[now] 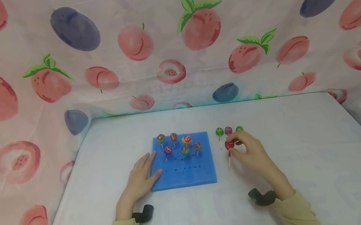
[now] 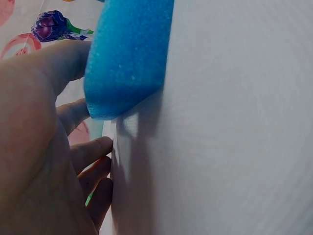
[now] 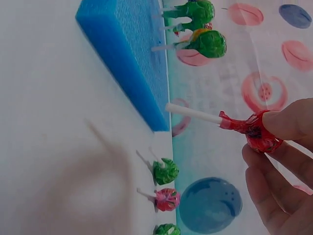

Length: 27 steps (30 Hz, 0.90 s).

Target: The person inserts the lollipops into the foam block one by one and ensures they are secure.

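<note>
In the head view my left hand [image 1: 139, 176] rests at the left edge of a blue foam board [image 1: 184, 179], its thumb and fingers straight along it. Several wrapped lollipops stand upright in the far part of the board, among them a yellow and red lollipop [image 1: 186, 140] and a purple lollipop [image 1: 168, 150]. To the right of the board, my right hand [image 1: 252, 155] pinches a red lollipop [image 3: 264, 132] by its wrapped head between thumb and fingers. Its white stick [image 3: 193, 113] points down toward the table in the head view.
Beyond the right hand lie a green lollipop [image 1: 219, 132], a pink lollipop [image 1: 228, 130] and another green lollipop [image 1: 239, 128], partly behind the fingers. Rows of small holes [image 1: 189, 167] mark the near half of the board. A fruit-patterned cloth [image 1: 169, 43] hangs behind the white table [image 1: 197, 220].
</note>
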Available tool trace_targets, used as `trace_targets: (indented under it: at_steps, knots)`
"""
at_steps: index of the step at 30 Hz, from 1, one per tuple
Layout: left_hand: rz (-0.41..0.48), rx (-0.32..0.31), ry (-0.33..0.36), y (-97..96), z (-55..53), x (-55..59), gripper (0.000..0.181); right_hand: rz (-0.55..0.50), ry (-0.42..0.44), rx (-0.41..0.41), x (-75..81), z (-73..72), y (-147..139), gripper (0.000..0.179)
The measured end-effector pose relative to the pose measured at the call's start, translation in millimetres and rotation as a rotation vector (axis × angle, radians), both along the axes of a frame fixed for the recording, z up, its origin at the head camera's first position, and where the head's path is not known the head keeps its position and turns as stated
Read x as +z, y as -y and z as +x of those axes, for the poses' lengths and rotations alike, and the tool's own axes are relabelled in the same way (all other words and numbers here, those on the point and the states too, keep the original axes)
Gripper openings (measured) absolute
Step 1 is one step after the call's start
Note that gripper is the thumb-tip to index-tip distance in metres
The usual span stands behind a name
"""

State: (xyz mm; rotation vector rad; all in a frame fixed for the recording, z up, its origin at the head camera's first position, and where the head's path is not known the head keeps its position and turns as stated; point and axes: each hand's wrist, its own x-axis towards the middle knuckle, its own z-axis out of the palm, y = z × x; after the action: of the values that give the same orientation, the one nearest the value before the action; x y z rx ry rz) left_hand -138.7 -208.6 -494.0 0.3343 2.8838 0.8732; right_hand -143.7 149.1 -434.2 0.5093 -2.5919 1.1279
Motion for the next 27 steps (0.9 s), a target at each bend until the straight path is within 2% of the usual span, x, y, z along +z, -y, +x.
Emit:
trace_targets:
  at_steps: [10, 27]
  knots:
    - [-0.001, 0.006, 0.010, -0.1, -0.1, 1.8, 0.069, -0.006, -0.037, 0.051, 3.1, 0.4, 15.9, 0.028]
    - [-0.004, 0.005, 0.010, 0.7, -0.4, 1.5, 0.069, -0.018, -0.006, 0.109, 8.5, 3.6, 42.6, 0.024]
